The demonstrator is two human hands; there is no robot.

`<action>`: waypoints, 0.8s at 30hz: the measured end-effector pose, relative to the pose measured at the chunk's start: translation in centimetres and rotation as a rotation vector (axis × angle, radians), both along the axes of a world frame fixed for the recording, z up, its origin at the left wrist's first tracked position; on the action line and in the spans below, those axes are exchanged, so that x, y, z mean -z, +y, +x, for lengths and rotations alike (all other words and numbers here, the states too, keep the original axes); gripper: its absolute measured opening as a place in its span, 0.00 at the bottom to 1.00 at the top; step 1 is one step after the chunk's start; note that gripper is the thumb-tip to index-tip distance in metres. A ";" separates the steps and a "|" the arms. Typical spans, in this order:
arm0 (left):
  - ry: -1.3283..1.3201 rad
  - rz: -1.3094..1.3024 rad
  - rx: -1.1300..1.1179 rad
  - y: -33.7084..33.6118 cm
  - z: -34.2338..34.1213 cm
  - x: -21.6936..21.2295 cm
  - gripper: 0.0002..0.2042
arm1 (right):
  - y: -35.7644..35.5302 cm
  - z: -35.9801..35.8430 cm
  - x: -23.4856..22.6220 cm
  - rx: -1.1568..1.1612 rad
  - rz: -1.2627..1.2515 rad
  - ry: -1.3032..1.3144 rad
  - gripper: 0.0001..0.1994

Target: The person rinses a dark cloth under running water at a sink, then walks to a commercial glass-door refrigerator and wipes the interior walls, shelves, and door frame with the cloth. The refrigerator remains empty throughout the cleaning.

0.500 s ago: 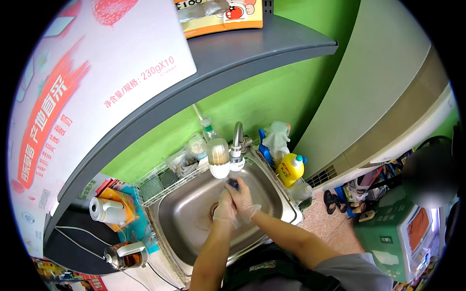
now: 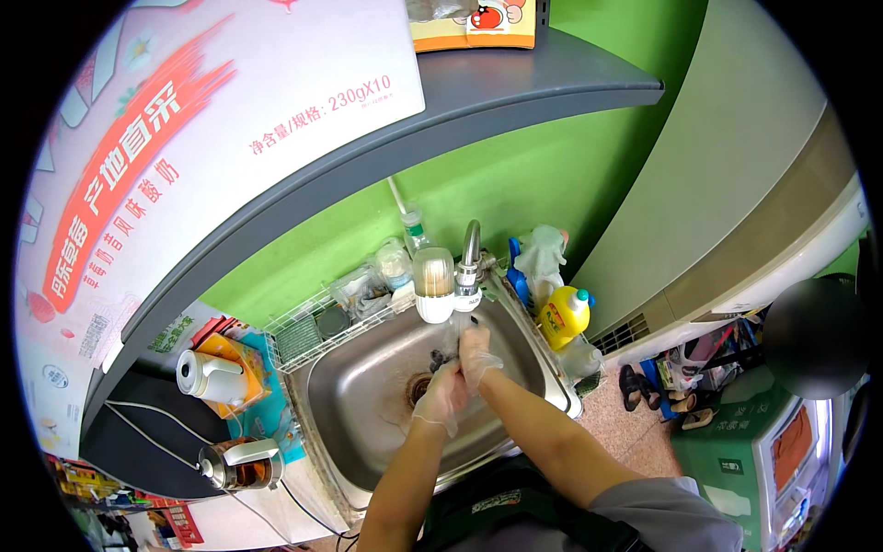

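Both hands are over a stainless steel sink (image 2: 345, 405) in thin clear gloves. My left hand (image 2: 445, 391) is low in the basin beside the drain (image 2: 421, 388), fingers curled at a small cluster of dark, roundish pieces (image 2: 439, 357), too small to name. My right hand (image 2: 475, 354) is closed just under the tap (image 2: 470, 267), with a dark bit (image 2: 475, 321) showing at its upper edge; its grip is mostly hidden. Water appears to run from the white tap filter (image 2: 467, 299) down between the hands. The two hands are close together at the wrists.
A wire rack (image 2: 313, 336) with containers lines the sink's back left. A yellow detergent bottle (image 2: 564, 317) stands at its right. Left are a white kettle (image 2: 210, 377) and a glass pot (image 2: 241, 465) with cords. A grey shelf (image 2: 543, 78) and large carton (image 2: 230, 120) overhang.
My hands were clasped together around a dark thing; now they are parted. The right is up by the tap, the left lower with the dark pieces. The view has shifted slightly.
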State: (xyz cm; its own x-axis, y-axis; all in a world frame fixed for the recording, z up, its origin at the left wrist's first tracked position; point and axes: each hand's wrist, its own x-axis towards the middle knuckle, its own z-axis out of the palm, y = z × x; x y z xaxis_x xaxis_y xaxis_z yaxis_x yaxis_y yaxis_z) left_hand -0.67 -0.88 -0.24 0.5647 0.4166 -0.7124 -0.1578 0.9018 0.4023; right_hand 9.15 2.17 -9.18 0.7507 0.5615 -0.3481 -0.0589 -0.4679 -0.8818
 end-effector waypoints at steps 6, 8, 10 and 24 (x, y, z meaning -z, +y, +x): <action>-0.276 -0.104 -0.349 0.3 1.1 3.5 0.15 | -5.2 0.2 -11.7 -0.035 0.205 0.474 0.17; -0.137 0.039 -0.321 0.7 1.2 3.6 0.14 | -6.0 2.0 -9.5 -0.157 0.215 0.442 0.19; -0.015 0.121 -0.268 1.1 0.8 2.7 0.14 | -6.2 3.5 -8.3 -0.185 0.235 0.448 0.22; -0.034 -0.112 -0.206 2.3 -3.2 2.7 0.22 | -4.1 -2.6 -5.5 -0.045 0.241 0.371 0.19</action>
State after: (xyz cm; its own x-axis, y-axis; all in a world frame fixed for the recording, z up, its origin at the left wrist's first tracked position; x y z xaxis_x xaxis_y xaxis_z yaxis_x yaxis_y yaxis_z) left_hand -3.82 1.44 -2.97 0.5008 0.4451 -0.7424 -0.3547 0.8879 0.2930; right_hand 6.54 -1.90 -3.72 0.5723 0.6892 -0.4444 -0.3764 -0.2606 -0.8890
